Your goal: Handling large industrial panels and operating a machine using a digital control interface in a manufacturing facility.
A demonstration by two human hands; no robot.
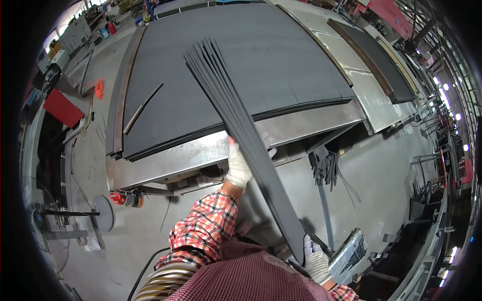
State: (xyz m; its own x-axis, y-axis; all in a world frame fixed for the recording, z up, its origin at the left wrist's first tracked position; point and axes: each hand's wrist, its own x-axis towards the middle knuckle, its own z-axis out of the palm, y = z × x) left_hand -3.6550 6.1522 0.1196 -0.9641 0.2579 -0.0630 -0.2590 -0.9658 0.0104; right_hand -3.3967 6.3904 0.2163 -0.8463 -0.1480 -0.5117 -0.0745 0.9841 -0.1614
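Note:
A long bundle of dark grey flat strips [251, 143] slants across the middle of the view, its far ends fanned apart over the table. My left hand [238, 164], in a white glove, is closed around the bundle's left edge near the table's front edge. Some of its fingers are hidden beneath the strips. At the near end, low on the right, my gloved right hand [316, 262] grips the same strips close to my body. Under the fanned ends lies a stack of wide grey sheets [281, 60] on a metal-edged table [170, 159].
A knife-like tool with a wooden handle [143, 109] lies on the sheets at left. More strips [326, 168] hang under the table's right side. A wrapped silvery block [349, 256] sits beside my right hand. Another dark sheet stack [374, 60] stands at right.

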